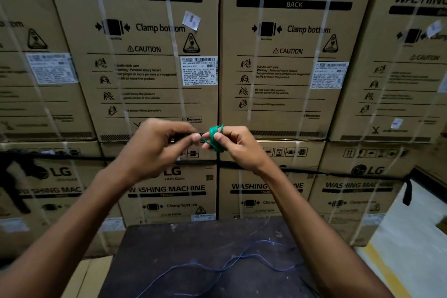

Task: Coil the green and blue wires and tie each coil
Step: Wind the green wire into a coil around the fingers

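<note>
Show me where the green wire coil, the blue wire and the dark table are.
green wire coil (214,138): head view, on the wound loops around the right hand's fingers.
blue wire (242,257): head view, on a loose strand lying on the table.
dark table (183,237): head view, bare top.

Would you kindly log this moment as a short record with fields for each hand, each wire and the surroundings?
right hand: grips the green wire coil
left hand: pinches the coil's free end beside it
blue wire: loose, uncoiled on the dark table
background: stacked washing machine boxes
</note>
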{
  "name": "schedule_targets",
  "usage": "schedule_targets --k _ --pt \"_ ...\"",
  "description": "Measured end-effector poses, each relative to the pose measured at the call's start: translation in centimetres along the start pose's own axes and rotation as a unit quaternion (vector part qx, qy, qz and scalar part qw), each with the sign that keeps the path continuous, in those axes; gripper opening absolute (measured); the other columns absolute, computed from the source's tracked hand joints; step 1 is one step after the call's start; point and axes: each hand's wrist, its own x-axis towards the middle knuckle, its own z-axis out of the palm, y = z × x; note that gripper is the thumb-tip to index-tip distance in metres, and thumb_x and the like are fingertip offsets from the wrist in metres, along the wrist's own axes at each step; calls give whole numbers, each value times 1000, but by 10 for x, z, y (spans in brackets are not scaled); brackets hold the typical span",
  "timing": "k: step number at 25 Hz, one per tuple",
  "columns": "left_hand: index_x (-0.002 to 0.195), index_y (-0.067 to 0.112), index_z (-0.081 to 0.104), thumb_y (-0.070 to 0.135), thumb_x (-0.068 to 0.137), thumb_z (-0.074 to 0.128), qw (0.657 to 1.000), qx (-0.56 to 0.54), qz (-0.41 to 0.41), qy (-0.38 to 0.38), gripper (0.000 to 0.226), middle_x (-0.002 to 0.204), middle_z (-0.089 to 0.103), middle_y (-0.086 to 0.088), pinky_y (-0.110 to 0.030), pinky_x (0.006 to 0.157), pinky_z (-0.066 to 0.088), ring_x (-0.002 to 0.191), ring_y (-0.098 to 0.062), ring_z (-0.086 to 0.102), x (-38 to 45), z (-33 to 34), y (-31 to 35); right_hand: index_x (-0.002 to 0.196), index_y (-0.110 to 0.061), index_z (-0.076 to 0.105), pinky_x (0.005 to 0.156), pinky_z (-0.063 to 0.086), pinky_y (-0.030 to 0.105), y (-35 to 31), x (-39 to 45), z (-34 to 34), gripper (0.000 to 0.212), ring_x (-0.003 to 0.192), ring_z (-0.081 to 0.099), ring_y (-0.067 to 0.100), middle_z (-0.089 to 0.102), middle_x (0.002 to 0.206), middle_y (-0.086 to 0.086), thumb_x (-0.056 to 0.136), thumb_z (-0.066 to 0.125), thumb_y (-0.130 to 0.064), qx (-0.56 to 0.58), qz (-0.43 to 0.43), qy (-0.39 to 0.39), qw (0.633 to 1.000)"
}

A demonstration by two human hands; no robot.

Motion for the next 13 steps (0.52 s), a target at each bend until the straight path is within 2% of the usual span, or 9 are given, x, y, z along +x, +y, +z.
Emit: schedule_targets --k 2,3,5,7,8,10,12,13 --pt "97 17 80 29 94 69 999 -46 -25 17 16 75 74 10 -19 56 50 64 -7 66 18 -10 -8 121 4 66 97 54 35 -7 -5 2 30 102 73 20 76 99 12 107 43 -10 7 7 -76 997" --pt "96 14 80 27 92 70 997 -70 -35 20 17 77 76 8 -20 59 52 67 -7 68 27 -12 -12 122 5 64 96 54 35 -12 -7 3 31 101 72 23 74 96 13 108 41 -10 37 7 -107 994" --pt "95 6 77 18 92 68 986 -151 -65 21 16 75 76 12 -12 64 51 69 2 67 38 -8 -18 122 11 61 96 53 38 -23 -12 3 35 102 70 33 70 93 20 109 37 -11 135 7 -141 981" --pt "96 1 73 10 94 64 964 -241 -110 21 13 61 68 18 -5 55 41 56 7 57 43 3 -23 123 11 60 97 52 41 -30 -14 3 37 104 69 36 68 94 21 109 36 -13 213 1 -154 965" --pt "95 2 73 13 94 63 952 -278 -128 18 14 58 62 18 -7 51 37 52 6 51 42 10 -27 123 11 60 97 52 43 -32 -15 3 38 104 69 37 69 94 21 108 36 -14 241 -6 -158 958" --pt "95 7 74 23 97 61 930 -335 -152 3 21 65 61 11 -17 53 36 57 -2 48 35 28 -36 121 9 62 99 54 44 -35 -15 5 37 102 70 34 72 96 19 107 36 -13 304 -10 -148 941" --pt "105 0 70 20 102 55 913 -371 -170 -8 25 76 61 -4 -25 58 39 65 -12 51 25 49 -37 121 8 63 98 55 39 -37 -12 8 36 100 70 30 73 102 18 106 40 -15 354 -13 -119 927" --pt "108 -2 67 17 105 51 910 -374 -182 -11 25 78 59 -8 -25 57 38 64 -12 50 19 60 -35 122 8 63 96 56 36 -37 -11 9 36 100 70 28 74 103 18 106 41 -15 366 -15 -101 925"
